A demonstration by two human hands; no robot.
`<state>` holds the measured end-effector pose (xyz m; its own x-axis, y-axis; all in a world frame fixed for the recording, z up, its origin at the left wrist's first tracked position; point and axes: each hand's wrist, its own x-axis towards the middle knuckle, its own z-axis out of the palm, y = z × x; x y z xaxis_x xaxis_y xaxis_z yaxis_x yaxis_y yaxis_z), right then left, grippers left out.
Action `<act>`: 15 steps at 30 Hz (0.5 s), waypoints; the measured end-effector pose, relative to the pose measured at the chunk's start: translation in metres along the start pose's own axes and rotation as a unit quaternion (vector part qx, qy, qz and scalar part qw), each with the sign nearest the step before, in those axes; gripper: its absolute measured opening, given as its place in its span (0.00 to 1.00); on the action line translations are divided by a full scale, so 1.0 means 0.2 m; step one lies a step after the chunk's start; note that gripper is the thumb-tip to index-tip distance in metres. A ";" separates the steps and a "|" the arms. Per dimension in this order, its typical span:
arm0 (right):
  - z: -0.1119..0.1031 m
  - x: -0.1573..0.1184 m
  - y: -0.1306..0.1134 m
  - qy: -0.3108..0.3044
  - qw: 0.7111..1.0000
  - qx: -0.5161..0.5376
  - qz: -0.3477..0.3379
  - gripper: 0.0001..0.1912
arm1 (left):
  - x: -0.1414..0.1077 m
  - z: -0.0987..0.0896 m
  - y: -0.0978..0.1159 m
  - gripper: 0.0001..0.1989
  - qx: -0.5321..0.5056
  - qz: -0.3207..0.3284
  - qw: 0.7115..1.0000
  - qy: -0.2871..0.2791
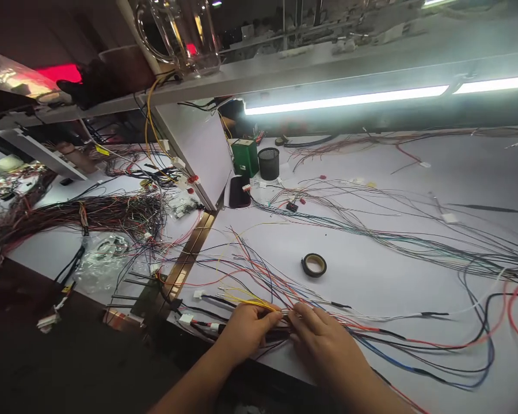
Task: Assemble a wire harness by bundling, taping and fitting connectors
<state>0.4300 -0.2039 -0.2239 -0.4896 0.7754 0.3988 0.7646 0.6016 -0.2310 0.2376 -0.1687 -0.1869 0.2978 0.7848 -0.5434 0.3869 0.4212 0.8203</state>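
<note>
My left hand (248, 328) is closed round a bundle of thin wires, with yellow wires (246, 297) coming out between its thumb and fingers. Close beside it, my right hand (322, 336) has its fingers wrapped round the same bundle. Red, black, blue and white wires run out to the right from under my right hand, some with black sleeves (392, 334). White connectors (186, 318) lie left of my left hand. A roll of black tape (314, 265) lies on the white table beyond my hands. The parts of the wires inside both grips are hidden.
Behind stand a green box (244, 157) and a black mesh cup (269, 163). Long loose wires (371, 233) cross the table to the right. At left are a metal strip (190, 253), a big wire pile (99, 213) and a plastic bag (103, 261). A lit shelf hangs above.
</note>
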 end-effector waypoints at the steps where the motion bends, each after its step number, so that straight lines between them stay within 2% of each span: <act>1: 0.01 0.01 0.00 0.008 1.000 0.007 0.006 0.15 | 0.00 0.00 0.00 0.21 -0.015 0.012 1.000 -0.005; 4: 0.05 0.05 -0.02 0.004 0.999 0.025 0.020 0.21 | -0.02 0.00 0.00 0.17 -0.051 0.055 0.997 0.025; 6: 0.07 0.05 -0.01 -0.002 0.998 0.047 0.040 0.26 | -0.03 -0.01 0.00 0.14 -0.116 0.048 0.991 0.051; 9: 0.08 0.05 0.01 0.023 0.992 0.106 0.071 0.28 | -0.05 -0.04 0.01 0.15 -0.296 0.042 0.954 0.011; 12: 0.07 0.04 0.03 0.061 0.980 0.162 0.103 0.19 | -0.04 -0.12 0.07 0.10 -0.431 0.093 0.897 -0.023; 15: 0.05 0.03 0.04 0.047 0.960 0.200 0.191 0.08 | -0.04 -0.29 0.19 0.05 -0.506 0.122 0.854 0.013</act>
<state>0.4287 -0.1918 -0.2319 -0.1511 0.9447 0.2912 0.6499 0.3169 -0.6908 0.1988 -0.1334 -0.1414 0.2379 0.9095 -0.3409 -0.6394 0.4109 0.6499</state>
